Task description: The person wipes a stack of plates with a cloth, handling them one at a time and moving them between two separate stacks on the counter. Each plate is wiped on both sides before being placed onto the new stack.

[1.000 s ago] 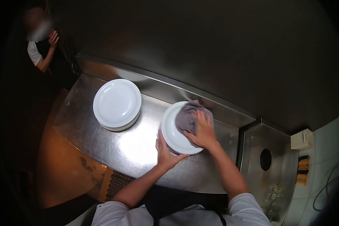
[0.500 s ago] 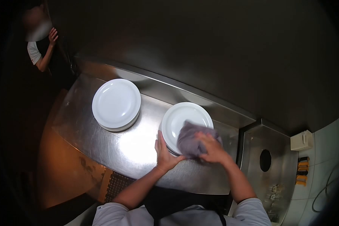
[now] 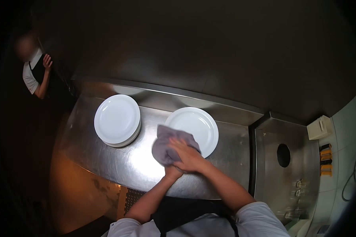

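A purple-grey cloth (image 3: 164, 149) covers the lower left part of the top white plate (image 3: 197, 126) on the right. My right hand (image 3: 188, 156) presses on the cloth, its fingers over the fabric. Beneath the cloth's lower edge is my left hand (image 3: 173, 172), its fingers hidden by the cloth and my right hand. To the left, a separate stack of white plates (image 3: 118, 118) stands on the steel counter (image 3: 106, 162), touched by neither hand.
A person (image 3: 37, 75) stands at the far upper left with one hand raised. A raised steel ledge (image 3: 166, 90) runs behind the plates. On the right are a steel surface with a dark round opening (image 3: 283, 155), a white box (image 3: 319, 127) and yellow-and-black items (image 3: 326, 160).
My right hand and the cloth have moved left across the plate. The cloth now hides my left hand's fingers. The view has shifted slightly.
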